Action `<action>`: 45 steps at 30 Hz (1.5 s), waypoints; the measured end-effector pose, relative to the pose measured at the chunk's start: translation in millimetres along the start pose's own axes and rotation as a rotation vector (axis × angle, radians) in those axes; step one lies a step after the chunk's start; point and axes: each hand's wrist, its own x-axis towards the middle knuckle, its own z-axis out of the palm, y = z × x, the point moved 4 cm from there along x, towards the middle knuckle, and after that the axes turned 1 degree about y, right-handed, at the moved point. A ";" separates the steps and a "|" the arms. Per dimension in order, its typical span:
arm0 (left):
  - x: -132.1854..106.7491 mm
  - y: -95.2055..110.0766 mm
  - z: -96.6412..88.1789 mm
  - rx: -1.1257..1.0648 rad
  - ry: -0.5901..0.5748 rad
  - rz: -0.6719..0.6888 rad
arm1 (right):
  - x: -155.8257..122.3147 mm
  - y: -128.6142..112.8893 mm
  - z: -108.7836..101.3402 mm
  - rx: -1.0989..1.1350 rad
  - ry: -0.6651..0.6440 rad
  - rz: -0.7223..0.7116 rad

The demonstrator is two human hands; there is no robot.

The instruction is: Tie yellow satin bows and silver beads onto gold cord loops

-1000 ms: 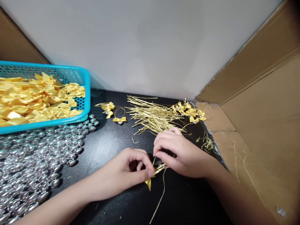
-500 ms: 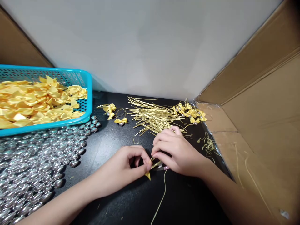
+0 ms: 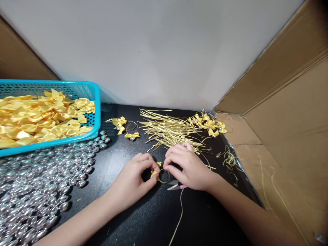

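My left hand [image 3: 134, 179] and my right hand [image 3: 186, 167] meet over the black tabletop [image 3: 128, 218], both pinched on a small yellow ribbon bow [image 3: 155, 172] with a loop of gold cord [image 3: 164, 179] hanging from it. A loose end of gold cord [image 3: 179, 213] trails toward me. Small scissors [image 3: 176, 186] lie under my right hand. Just beyond my fingers lies a pile of cut gold cords [image 3: 167, 130].
A turquoise basket [image 3: 96, 102] of yellow bows stands at the left, with several silver heart beads [image 3: 38, 184] spread before it. Finished bows lie at the back [image 3: 125, 127] and by the right corner [image 3: 208, 123]. Cardboard walls [image 3: 287, 112] close the right side.
Both hands have moved slightly away from me and closer together. The gold cord now forms a loop below the bow, and the scissors show beneath my right hand.
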 end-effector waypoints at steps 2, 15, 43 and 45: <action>0.0 -1.2 0.4 0.006 0.007 0.006 | 0.2 0.9 1.1 -0.007 0.024 0.018; -1.3 -8.7 1.2 -0.576 0.134 -0.108 | -3.8 -6.9 8.4 -0.019 0.265 0.021; -8.8 -6.7 -0.3 -0.400 0.341 -0.056 | -2.9 -6.4 -14.1 0.213 0.408 0.136; -9.4 -5.5 0.1 -0.341 0.352 -0.035 | -4.1 -14.9 -18.6 0.148 0.420 0.066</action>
